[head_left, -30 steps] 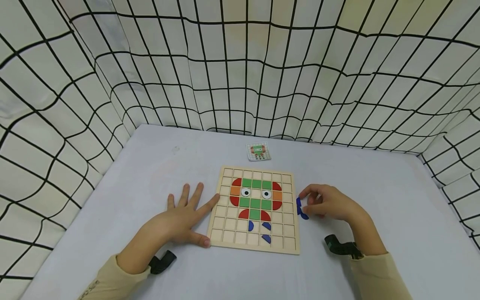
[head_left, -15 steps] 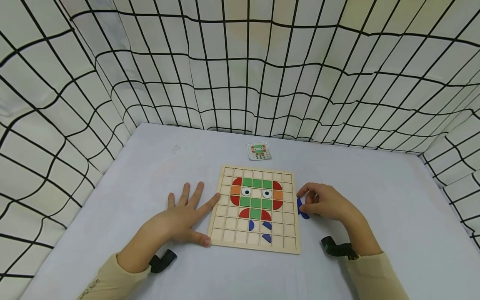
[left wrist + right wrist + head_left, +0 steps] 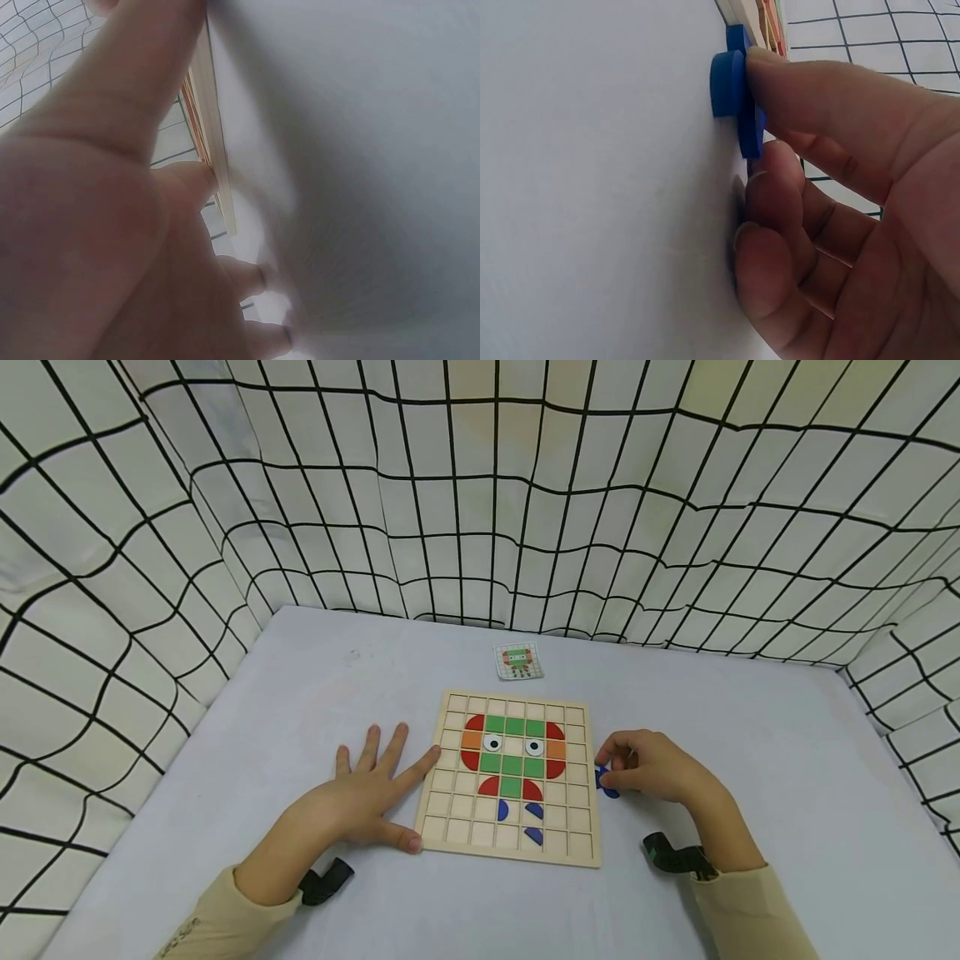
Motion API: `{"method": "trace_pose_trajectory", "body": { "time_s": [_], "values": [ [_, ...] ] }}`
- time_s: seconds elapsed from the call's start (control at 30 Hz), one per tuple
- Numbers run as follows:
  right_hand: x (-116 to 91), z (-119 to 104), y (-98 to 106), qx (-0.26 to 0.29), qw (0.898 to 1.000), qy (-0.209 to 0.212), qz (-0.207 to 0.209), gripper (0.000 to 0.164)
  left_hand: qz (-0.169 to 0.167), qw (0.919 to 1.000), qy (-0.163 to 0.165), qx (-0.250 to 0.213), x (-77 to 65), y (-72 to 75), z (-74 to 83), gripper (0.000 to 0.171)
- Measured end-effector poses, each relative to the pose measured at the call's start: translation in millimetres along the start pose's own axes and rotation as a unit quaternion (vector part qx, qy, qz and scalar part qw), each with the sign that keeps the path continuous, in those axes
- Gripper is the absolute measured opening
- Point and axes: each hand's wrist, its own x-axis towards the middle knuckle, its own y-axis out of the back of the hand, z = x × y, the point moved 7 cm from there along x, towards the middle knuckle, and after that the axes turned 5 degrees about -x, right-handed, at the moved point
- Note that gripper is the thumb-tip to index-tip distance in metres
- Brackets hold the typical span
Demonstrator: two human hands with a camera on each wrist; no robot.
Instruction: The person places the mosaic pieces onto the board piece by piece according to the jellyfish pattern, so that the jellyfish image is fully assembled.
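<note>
A wooden grid board (image 3: pixel 465 831) lies on the table with red, green, orange and blue pieces and two eye pieces (image 3: pixel 534 747) set in it. My left hand (image 3: pixel 360 806) is spread flat at its left side, index fingertip and thumb touching the edge. My right hand (image 3: pixel 656 768) is at the board's right edge, thumb and index finger pinching a blue half-circle piece (image 3: pixel 753 135). Beside it are other blue pieces (image 3: pixel 726 84), partly covered by the thumb in the right wrist view. The index fingertip is hidden there. In the left wrist view the board's edge (image 3: pixel 214 124) shows past the fingers.
Behind the board lies a small picture card (image 3: pixel 518 662) with a similar coloured figure. Black netting (image 3: pixel 480 477) over white cloth walls surrounds the white table (image 3: pixel 360 652). Dark wrist cameras (image 3: pixel 326 882) are worn on both wrists.
My right hand has shifted slightly left towards the board, its thumb and index closing at the blue pieces. The uppermost blue piece has moved slightly towards me. The left hand stays put.
</note>
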Motion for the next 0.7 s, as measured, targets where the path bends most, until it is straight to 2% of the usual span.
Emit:
{"method": "trace_pose_trajectory", "body": {
  "time_s": [0.23,0.47,0.7],
  "values": [
    [-1.5,-0.9,-1.3,0.000,1.000,0.002,-0.015,0.011,-0.003,1.0000,0.001,-0.002,-0.1,-0.1,0.0,0.118],
    [-6.9,-2.0,2.1,-0.007,0.999,0.014,-0.035,0.016,0.000,1.0000,0.000,-0.001,0.5,0.1,0.1,0.118],
    [-8.4,-1.4,3.4,0.004,0.999,0.022,-0.047,0.013,0.001,1.0000,0.000,-0.002,-0.1,0.3,0.2,0.118]
  ]
}}
